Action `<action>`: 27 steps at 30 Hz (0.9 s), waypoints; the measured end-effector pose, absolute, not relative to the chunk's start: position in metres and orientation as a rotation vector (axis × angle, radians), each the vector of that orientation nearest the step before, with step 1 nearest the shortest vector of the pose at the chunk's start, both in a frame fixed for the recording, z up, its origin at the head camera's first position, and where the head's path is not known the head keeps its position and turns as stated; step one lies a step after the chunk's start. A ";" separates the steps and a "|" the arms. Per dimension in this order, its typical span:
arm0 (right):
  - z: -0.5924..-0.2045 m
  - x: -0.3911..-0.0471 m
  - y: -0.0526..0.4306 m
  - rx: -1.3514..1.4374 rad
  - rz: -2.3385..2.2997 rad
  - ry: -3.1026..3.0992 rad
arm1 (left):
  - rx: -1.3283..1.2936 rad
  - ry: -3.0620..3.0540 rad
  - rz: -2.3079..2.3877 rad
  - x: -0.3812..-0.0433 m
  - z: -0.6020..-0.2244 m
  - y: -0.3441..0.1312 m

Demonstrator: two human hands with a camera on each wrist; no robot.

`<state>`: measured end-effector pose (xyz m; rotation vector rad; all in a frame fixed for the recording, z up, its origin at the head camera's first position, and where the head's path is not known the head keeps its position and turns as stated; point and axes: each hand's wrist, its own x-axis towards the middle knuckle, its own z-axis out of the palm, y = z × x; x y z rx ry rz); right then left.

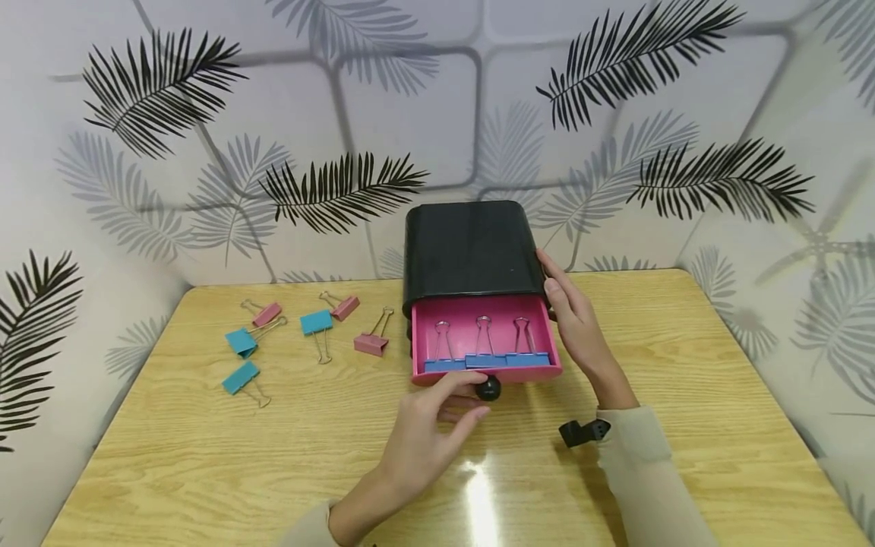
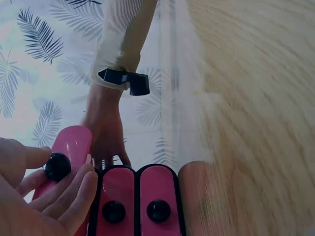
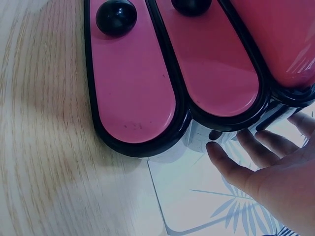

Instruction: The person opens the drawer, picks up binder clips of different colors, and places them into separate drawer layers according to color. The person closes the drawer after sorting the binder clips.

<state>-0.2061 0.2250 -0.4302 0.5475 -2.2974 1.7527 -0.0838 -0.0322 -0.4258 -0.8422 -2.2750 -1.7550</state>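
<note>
— What does your head view show?
— Your left hand (image 1: 427,425) has its fingers loosely bent around the black knob (image 1: 488,388) of the open pink drawer (image 1: 484,342), touching it; I cannot tell whether they actually pinch it. Your right hand (image 1: 574,323) lies flat, fingers straight, against the right side of the black cabinet (image 1: 470,254). Three blue binder clips (image 1: 487,357) sit in the drawer; six more, pink and blue (image 1: 301,334), lie on the wooden surface (image 1: 683,365) to the left.
— And your left wrist view?
— The fingers (image 2: 69,191) curl beside the knob (image 2: 57,166); two closed drawers (image 2: 135,201) show below.
— Your right wrist view?
— Straight fingertips (image 3: 231,164) rest on the cabinet's dark edge (image 3: 182,125). No writing or label reads anywhere.
</note>
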 end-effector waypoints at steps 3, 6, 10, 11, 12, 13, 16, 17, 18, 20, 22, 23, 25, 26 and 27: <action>-0.430 -0.207 0.226 0.555 1.747 -2.293 | -0.783 -2.272 -1.633 -0.085 -0.427 -0.030; -0.430 -0.207 0.226 0.559 1.760 -2.288 | -0.733 -2.257 -1.548 -0.087 -0.427 -0.029; -0.430 -0.207 0.226 0.567 1.758 -2.291 | -0.735 -2.224 -1.580 -0.089 -0.427 -0.028; -0.430 -0.207 0.226 0.565 1.754 -2.292 | -0.745 -2.216 -1.582 -0.090 -0.428 -0.028; -0.430 -0.207 0.226 0.563 1.752 -2.292 | -0.749 -2.212 -1.592 -0.091 -0.427 -0.028; -0.431 -0.207 0.226 0.560 1.750 -2.294 | -0.751 -2.206 -1.600 -0.092 -0.427 -0.027; -0.431 -0.208 0.226 0.551 1.750 -2.294 | -0.748 -2.184 -1.576 -0.098 -0.427 -0.026; -0.431 -0.208 0.226 0.551 1.751 -2.293 | -0.740 -2.180 -1.560 -0.100 -0.427 -0.026; -0.431 -0.208 0.226 0.552 1.752 -2.292 | -0.731 -2.175 -1.562 -0.102 -0.427 -0.026; -0.431 -0.208 0.226 0.554 1.755 -2.291 | -0.717 -2.165 -1.556 -0.106 -0.427 -0.025; -0.431 -0.208 0.225 0.554 1.756 -2.290 | -0.704 -2.159 -1.561 -0.110 -0.425 -0.024; -0.431 -0.208 0.225 0.551 1.758 -2.290 | -0.699 -2.157 -1.566 -0.112 -0.425 -0.024; -0.431 -0.208 0.225 0.551 1.762 -2.285 | -0.686 -2.153 -1.577 -0.117 -0.423 -0.022; -0.431 -0.208 0.225 0.551 1.769 -2.282 | -0.676 -2.153 -1.581 -0.120 -0.423 -0.022; -0.431 -0.208 0.225 0.552 1.774 -2.280 | -0.667 -2.151 -1.592 -0.123 -0.422 -0.021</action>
